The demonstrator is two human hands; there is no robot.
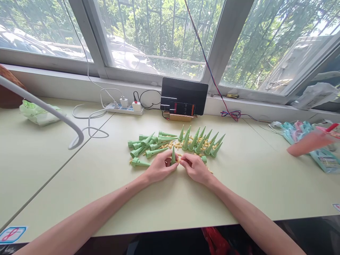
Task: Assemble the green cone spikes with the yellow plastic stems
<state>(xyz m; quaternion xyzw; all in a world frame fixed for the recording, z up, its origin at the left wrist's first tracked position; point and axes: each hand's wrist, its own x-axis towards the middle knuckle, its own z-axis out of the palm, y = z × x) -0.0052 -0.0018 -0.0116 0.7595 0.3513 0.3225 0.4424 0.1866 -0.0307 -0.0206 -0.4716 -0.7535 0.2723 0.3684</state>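
Observation:
My left hand is closed around a green plastic cone spike, its tip pointing up. Close beside it, my right hand has thumb and finger pinched on what looks like a small yellow piece; the fingers partly cover it. Beyond my left hand lies a pile of green cone spikes on their sides. Several more green spikes stand upright behind my right hand, tips up. Loose small yellow pieces are scattered between the two groups and among the standing spikes.
A phone leans against a black tablet-like panel at the back. Left of it lies a white power strip with cables. A white curved bar crosses the left side. A pink drink cup tilts at the right.

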